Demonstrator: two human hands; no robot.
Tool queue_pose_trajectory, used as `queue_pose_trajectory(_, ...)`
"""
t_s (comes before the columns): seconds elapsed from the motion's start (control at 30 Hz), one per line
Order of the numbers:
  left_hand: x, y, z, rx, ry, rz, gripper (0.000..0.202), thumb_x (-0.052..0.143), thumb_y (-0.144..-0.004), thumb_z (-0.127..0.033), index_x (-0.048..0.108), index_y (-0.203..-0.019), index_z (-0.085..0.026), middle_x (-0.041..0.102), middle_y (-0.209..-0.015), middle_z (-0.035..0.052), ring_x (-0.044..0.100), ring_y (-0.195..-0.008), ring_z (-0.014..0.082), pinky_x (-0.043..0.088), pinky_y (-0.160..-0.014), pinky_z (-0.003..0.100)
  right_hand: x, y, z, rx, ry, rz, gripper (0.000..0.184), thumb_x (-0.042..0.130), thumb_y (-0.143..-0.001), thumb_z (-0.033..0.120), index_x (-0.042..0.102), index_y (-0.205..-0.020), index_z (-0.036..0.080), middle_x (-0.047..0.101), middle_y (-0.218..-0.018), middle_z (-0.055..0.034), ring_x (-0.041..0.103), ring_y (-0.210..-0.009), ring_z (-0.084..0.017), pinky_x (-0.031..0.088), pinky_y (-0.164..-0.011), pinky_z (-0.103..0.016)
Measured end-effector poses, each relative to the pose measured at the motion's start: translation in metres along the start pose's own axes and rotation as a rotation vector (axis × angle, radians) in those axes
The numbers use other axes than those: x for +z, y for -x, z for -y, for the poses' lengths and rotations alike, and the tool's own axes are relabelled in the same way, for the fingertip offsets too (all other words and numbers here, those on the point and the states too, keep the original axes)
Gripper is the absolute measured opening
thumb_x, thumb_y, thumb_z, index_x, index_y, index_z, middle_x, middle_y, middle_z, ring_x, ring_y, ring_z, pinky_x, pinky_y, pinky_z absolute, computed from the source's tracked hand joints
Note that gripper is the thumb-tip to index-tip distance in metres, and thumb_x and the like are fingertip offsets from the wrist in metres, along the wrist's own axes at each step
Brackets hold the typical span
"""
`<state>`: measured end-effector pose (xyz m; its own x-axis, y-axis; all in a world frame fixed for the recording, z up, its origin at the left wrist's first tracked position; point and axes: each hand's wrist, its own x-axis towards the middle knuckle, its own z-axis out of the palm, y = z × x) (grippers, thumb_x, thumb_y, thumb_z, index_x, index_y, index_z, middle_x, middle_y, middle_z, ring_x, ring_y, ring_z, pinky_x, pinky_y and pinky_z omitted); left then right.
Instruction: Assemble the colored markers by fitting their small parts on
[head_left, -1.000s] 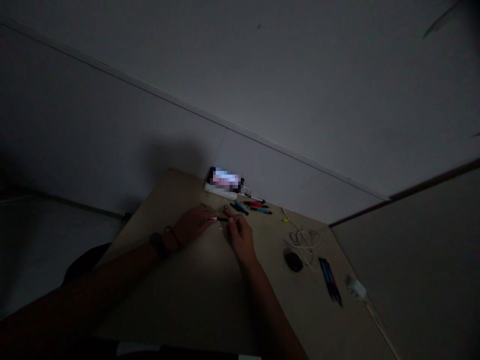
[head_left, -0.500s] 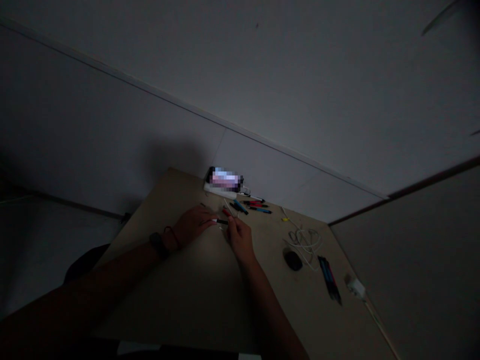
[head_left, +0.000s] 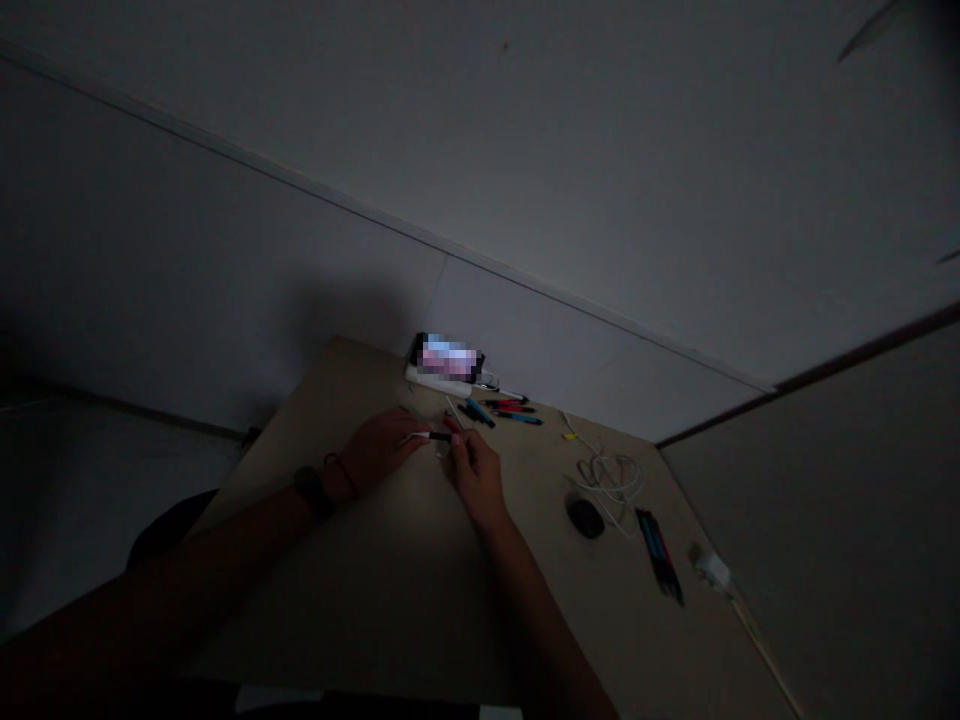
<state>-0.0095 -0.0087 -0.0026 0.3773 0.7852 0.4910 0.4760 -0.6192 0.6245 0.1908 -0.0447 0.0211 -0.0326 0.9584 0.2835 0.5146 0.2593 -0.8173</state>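
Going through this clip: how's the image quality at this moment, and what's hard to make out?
Head view: underexposed throughout, with the left forearm nearly black; the pixelated patch glares brightest; the pen between the left hand and right hand looks small and soft, so the grip is hard to read; the tilted wide view slants the wall lines.

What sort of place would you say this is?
Most likely a desk corner in a dim room, at home or in an office: a computer mouse, a white cable and several pens lie on the beige desktop.
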Motion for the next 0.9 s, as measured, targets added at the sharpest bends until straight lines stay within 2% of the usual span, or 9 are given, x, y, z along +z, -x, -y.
queue_pose_trajectory(0.17, 0.001, 0.001, 0.003, 0.017, -0.045, 0.04, 0.027, 0.054, -0.102, -0.034, 0.077, -0.109, -0.021, 0.076, -0.104, 0.0072, 0.067, -0.099, 0.0209, 0.054, -0.09, 0.036, -0.001, -0.001, -0.002, -0.014, 0.002, 0.021, 0.041, 0.047, -0.1, 0.053, 0.058, -0.075, 0.023, 0.06, -0.067, 0.0, 0.054, -0.063, -0.018, 0.04, -0.061, -0.028)
queue_pose_trajectory(0.27, 0.0, 0.001, 0.003, 0.046, -0.076, 0.001, 0.028, 0.053, -0.103, -0.036, 0.077, -0.109, -0.022, 0.075, -0.102, 0.0067, 0.067, -0.098, 0.0204, 0.053, -0.09, 0.035, 0.0, -0.002, -0.005, 0.034, -0.046, 0.037, 0.044, 0.048, -0.098, 0.057, 0.058, -0.072, 0.022, 0.055, -0.063, 0.0015, 0.051, -0.06, -0.017, 0.038, -0.059, -0.028)
queue_pose_trajectory(0.4, -0.003, 0.001, 0.002, 0.111, -0.133, -0.061, 0.031, 0.052, -0.104, -0.038, 0.078, -0.108, -0.022, 0.075, -0.101, 0.0076, 0.066, -0.096, 0.0209, 0.053, -0.088, 0.036, 0.005, -0.002, -0.005, 0.09, -0.136, 0.024, 0.053, 0.048, -0.096, 0.065, 0.051, -0.063, 0.023, 0.047, -0.056, 0.003, 0.044, -0.054, -0.015, 0.033, -0.053, -0.027)
queue_pose_trajectory(0.6, -0.003, 0.001, 0.001, 0.145, -0.143, -0.089, 0.031, 0.051, -0.104, -0.036, 0.078, -0.107, -0.021, 0.075, -0.099, 0.0082, 0.065, -0.092, 0.0208, 0.053, -0.088, 0.037, 0.015, 0.001, -0.002, 0.199, -0.296, 0.019, 0.056, 0.049, -0.092, 0.072, 0.045, -0.062, 0.024, 0.038, -0.05, 0.0055, 0.032, -0.045, -0.012, 0.023, -0.044, -0.026)
queue_pose_trajectory(0.77, 0.0, 0.001, 0.0, 0.101, -0.03, -0.093, 0.026, 0.053, -0.103, -0.034, 0.076, -0.105, -0.021, 0.07, -0.104, 0.0075, 0.065, -0.099, 0.0196, 0.056, -0.091, 0.035, 0.016, 0.002, 0.004, 0.154, -0.273, -0.028, 0.055, 0.048, -0.093, 0.07, 0.048, -0.064, 0.024, 0.044, -0.052, 0.0043, 0.039, -0.047, -0.013, 0.032, -0.048, -0.027)
queue_pose_trajectory(0.9, 0.0, 0.001, -0.001, 0.085, 0.062, -0.105, 0.022, 0.055, -0.101, -0.031, 0.075, -0.105, -0.021, 0.067, -0.116, 0.0081, 0.066, -0.105, 0.019, 0.057, -0.097, 0.035, 0.014, 0.002, 0.008, 0.102, -0.186, -0.061, 0.054, 0.061, -0.087, 0.068, 0.046, -0.061, 0.024, 0.042, -0.054, 0.0048, 0.041, -0.052, -0.013, 0.032, -0.052, -0.026)
